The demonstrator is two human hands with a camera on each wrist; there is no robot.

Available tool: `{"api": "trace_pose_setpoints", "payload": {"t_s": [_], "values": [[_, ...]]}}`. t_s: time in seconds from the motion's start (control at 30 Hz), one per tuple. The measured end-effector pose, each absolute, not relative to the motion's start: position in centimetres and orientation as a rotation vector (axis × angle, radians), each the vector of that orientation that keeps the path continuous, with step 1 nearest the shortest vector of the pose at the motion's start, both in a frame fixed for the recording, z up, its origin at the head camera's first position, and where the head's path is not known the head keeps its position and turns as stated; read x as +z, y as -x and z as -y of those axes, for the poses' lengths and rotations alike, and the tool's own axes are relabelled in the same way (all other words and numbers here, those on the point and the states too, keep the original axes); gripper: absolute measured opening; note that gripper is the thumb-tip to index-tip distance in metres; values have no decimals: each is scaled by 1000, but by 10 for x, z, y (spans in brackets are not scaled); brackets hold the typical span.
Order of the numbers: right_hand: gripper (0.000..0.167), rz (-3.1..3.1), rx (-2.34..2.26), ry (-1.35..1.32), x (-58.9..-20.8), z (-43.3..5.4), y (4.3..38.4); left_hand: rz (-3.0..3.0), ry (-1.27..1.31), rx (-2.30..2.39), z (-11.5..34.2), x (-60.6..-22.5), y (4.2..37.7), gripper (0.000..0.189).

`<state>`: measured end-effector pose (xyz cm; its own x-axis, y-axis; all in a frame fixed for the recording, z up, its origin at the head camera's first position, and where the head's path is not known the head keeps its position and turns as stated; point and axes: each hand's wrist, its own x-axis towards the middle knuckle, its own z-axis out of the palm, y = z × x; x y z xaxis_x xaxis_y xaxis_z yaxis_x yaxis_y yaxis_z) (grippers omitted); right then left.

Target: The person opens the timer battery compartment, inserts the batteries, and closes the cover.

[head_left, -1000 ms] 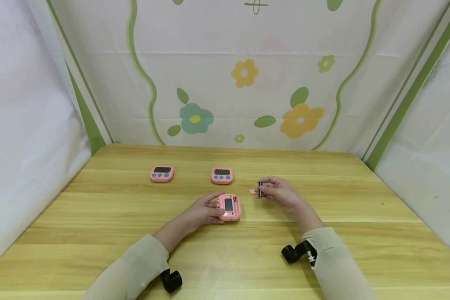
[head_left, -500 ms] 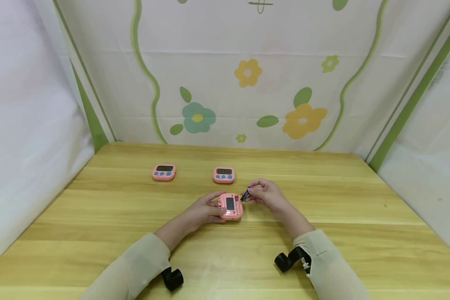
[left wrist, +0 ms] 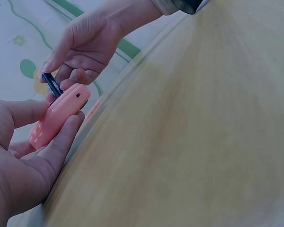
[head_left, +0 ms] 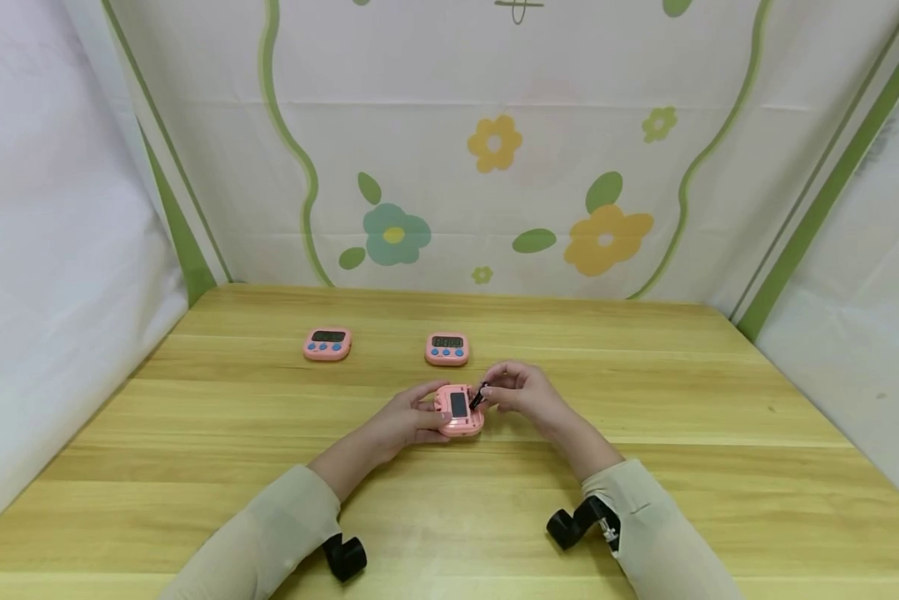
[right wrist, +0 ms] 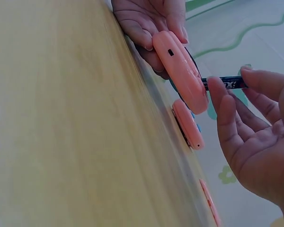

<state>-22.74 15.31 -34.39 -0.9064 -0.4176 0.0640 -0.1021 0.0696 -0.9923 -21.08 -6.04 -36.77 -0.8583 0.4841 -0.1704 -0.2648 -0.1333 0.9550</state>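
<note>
My left hand (head_left: pixel 404 423) holds a pink digital timer (head_left: pixel 458 430) by its left edge, thumb on top, with its back up and its battery bay uncovered. My right hand (head_left: pixel 533 398) pinches a small dark battery (head_left: pixel 478 397) between thumb and fingers. Tilted in the head view, the battery has its lower end at the bay along the timer's right side. The right wrist view shows the battery (right wrist: pixel 232 82) standing out from the timer's back (right wrist: pixel 182 71); the end inside the bay is hidden. From the left wrist, the timer (left wrist: pixel 61 113) appears edge-on.
Two more pink timers with blue buttons lie face up on the wooden table (head_left: pixel 269 500), one at the left (head_left: pixel 327 344) and one behind the held timer (head_left: pixel 447 349). A thin pink piece (right wrist: pixel 209 203) lies on the table near the right hand. A patterned curtain (head_left: pixel 434 167) stands behind.
My right hand has moved left with the battery, from beside the timer to its bay, and the battery has tilted from upright. My left hand and the timer stay nearly still.
</note>
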Motion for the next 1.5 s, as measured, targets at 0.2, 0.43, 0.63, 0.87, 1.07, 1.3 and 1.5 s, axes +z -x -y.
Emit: {"api": "trace_pose_setpoints", "payload": {"t_s": [0.2, 0.43, 0.63, 0.87, 1.07, 1.3, 1.5], "values": [[21, -2010, -1959, 534, -345, -154, 227, -1656, -235, 2046, 60, -367, 211, 61], [26, -2028, -1888, 578, -348, -156, 229, -1652, -204, 2060, 60, -366, 210, 62], [28, -2088, -1802, 629, -348, -156, 228, -1634, -211, 2072, 61, -367, 210, 62], [23, -2278, -1695, 665, -349, -153, 227, -1654, -202, 2057, 60, -366, 210, 62], [31, -2306, -1657, 631, -350, -151, 226, -1644, -202, 2055, 61, -367, 210, 61], [58, -2220, -1632, 631, -352, -150, 228, -1634, -228, 2057, 62, -366, 210, 60], [59, -2106, -1659, 606, -351, -149, 226, -1632, -252, 2048, 62, -367, 210, 61]]}}
